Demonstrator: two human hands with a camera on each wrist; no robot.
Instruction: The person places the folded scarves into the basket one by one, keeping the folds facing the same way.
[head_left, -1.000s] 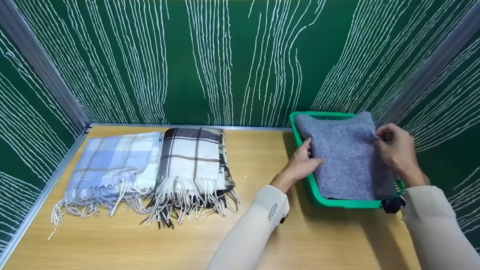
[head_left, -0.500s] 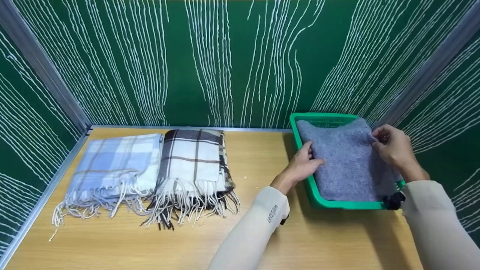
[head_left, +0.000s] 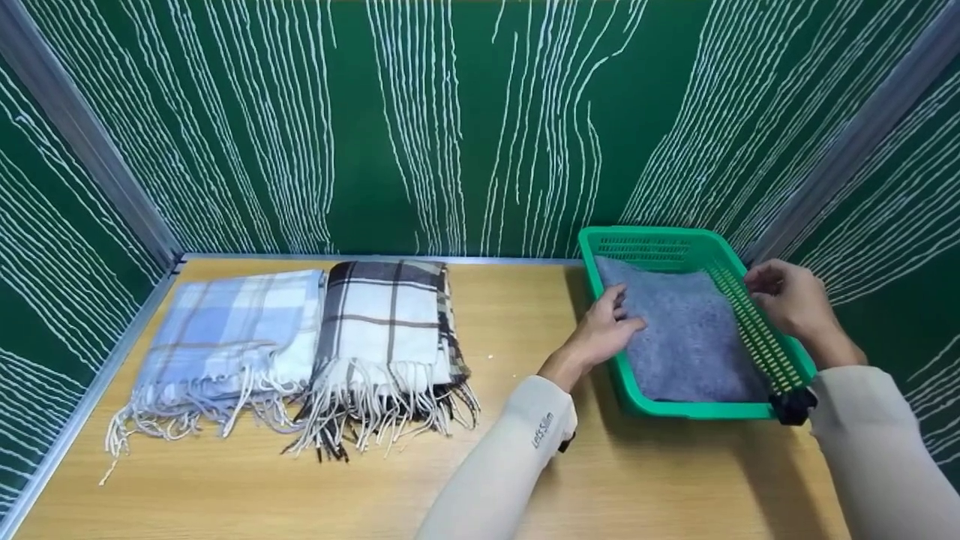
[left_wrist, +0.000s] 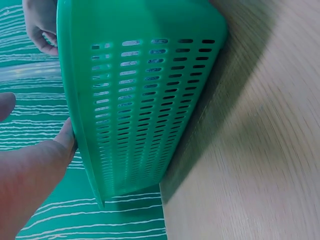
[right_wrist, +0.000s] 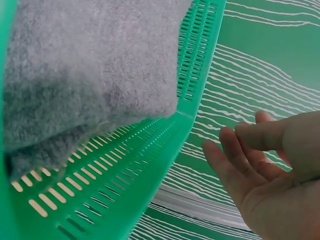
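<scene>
A folded grey woolly cloth (head_left: 686, 337) lies in a green plastic basket (head_left: 705, 409) on the right of the table. My left hand (head_left: 598, 334) is at the basket's left rim, its fingers by the cloth's left edge and its thumb over the cloth. In the left wrist view a finger (left_wrist: 65, 136) meets the rim, with the thumb apart from it. Just outside the right rim, my right hand (head_left: 795, 300) holds nothing. The right wrist view shows its fingers (right_wrist: 230, 167) loosely bent, apart from both basket and cloth.
On the left of the wooden table (head_left: 517, 480) lie two folded fringed scarves side by side, a blue-and-white plaid scarf (head_left: 232, 322) and a white, brown and black plaid scarf (head_left: 386, 322). Green walls (head_left: 480, 150) with white lines stand behind and beside the table.
My right hand has let go of the cloth's upper right corner, which has dropped down into the basket, baring the basket's right wall. My left hand has stayed nearly still.
</scene>
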